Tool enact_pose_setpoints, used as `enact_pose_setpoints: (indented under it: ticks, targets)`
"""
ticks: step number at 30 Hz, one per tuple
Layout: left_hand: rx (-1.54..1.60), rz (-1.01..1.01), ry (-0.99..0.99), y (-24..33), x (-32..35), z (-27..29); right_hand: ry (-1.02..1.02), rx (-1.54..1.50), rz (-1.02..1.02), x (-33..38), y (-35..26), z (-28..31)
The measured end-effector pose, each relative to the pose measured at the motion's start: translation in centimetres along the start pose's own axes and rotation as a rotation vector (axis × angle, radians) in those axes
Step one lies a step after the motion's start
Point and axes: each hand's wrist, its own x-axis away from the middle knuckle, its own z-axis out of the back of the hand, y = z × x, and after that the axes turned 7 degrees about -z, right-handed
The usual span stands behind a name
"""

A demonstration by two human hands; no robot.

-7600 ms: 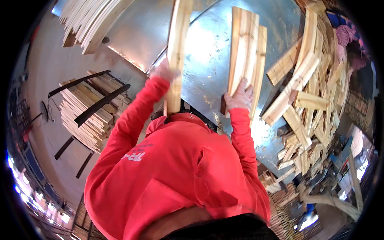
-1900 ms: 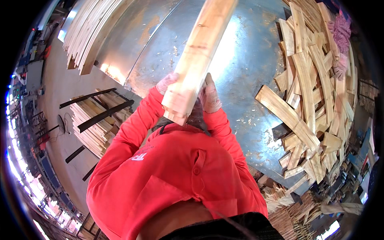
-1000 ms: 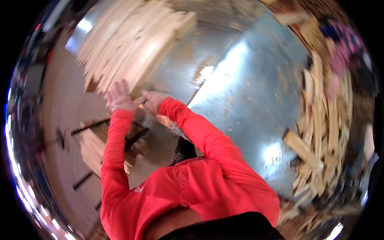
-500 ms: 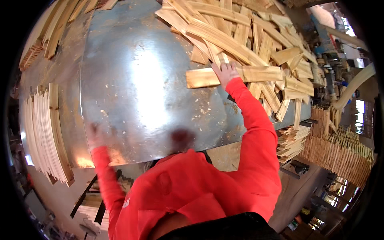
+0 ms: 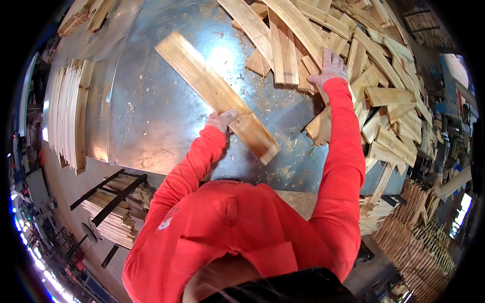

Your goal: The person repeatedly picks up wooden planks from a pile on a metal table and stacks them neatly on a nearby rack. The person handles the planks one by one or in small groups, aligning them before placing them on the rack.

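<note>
My left hand [image 5: 221, 120] is closed round the lower edge of a flat wooden board [image 5: 214, 91], near its middle. The board slants over the metal tabletop from upper left to lower right, in front of me. To the right, my right hand [image 5: 331, 68] rests on a loose pile of wooden boards [image 5: 371, 81], its fingers stretched out and its thumb apart. Beneath that hand is the end of a long board [image 5: 298, 20]. What its fingertips touch is partly hidden.
A neat row of upright boards [image 5: 68, 113] stands at the table's left side. The metal tabletop [image 5: 144, 101] carries wood shavings. More boards [image 5: 113, 214] lie on a black rack below left, and a tall wood stack [image 5: 409, 224] stands below right.
The board has gone from under my right hand into my left hand and swung to a slant. My left hand came in from the table's left; my right hand reached farther into the pile.
</note>
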Motion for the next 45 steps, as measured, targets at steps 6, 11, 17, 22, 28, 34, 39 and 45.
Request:
enact_pose_setpoints:
  ticks: [6, 11, 17, 22, 28, 34, 39, 45]
  targets:
    - [-0.389, 0.213, 0.054, -0.7, -1.6, 2.9, -0.274, -0.198, -0.141, -2.7, 1.0, 0.0]
    - [-0.351, 0.254, 0.027, -0.3, -2.1, 1.3, -0.274, -0.215, -0.151, 5.0, -3.2, 3.1]
    - [0.548, 0.079, -0.01, -3.7, -2.8, -0.1, -0.292, -0.259, 0.139, 12.8, -6.8, 0.8]
    - [0.226, 0.174, 0.149, -6.4, -4.0, 1.5, -0.12, -0.559, -0.992, 5.8, 6.9, -4.5]
    - [-0.108, 0.203, 0.072, -7.3, -4.1, 5.4, 0.01, -0.884, -0.661, 11.0, 6.4, -4.5]
    - [0.513, 0.09, -0.009, -8.6, -0.5, 4.5, -0.128, -0.715, 0.248, 21.8, -8.8, -4.3]
    - [0.141, 0.111, 0.084, -6.6, 0.5, 1.8, 0.172, -0.435, -0.093, 18.8, -3.5, -5.8]
    - [-0.466, 0.071, 0.19, -5.2, -3.3, 7.1, -0.365, -0.291, -0.475, 14.9, 10.7, -6.7]
